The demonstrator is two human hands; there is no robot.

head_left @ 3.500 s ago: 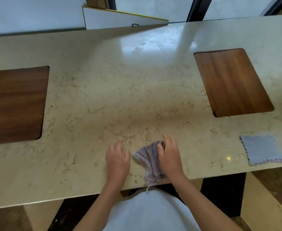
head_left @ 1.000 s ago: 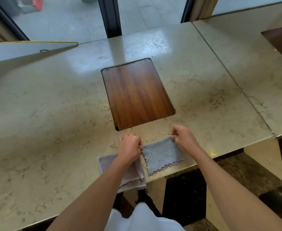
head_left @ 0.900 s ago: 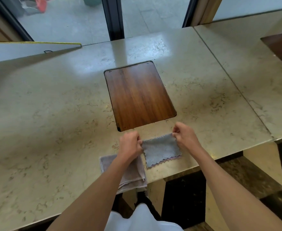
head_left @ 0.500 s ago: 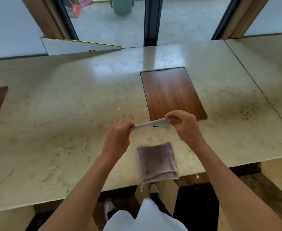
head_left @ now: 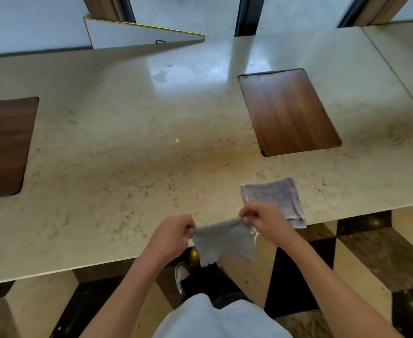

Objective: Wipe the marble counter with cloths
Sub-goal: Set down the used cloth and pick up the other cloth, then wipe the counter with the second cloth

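Observation:
A small grey cloth (head_left: 225, 242) hangs by its top edge over the counter's front edge. My left hand (head_left: 172, 236) pinches its left corner and my right hand (head_left: 265, 222) pinches its right corner, both lifted off the surface. A folded mauve cloth (head_left: 277, 197) lies flat on the marble counter (head_left: 127, 167), just beyond my right hand, with one corner over the front edge.
Two wooden inlays sit flush in the marble, one at the far right (head_left: 288, 111) and one at the left edge (head_left: 5, 147). A white board with a gold rim (head_left: 137, 35) stands at the back. A seam (head_left: 395, 69) divides the counter on the right.
Both hands have lifted the grey cloth off the counter and drawn it back to the front edge, where it hangs down. The view has swung left, so the mauve cloth sits to my right.

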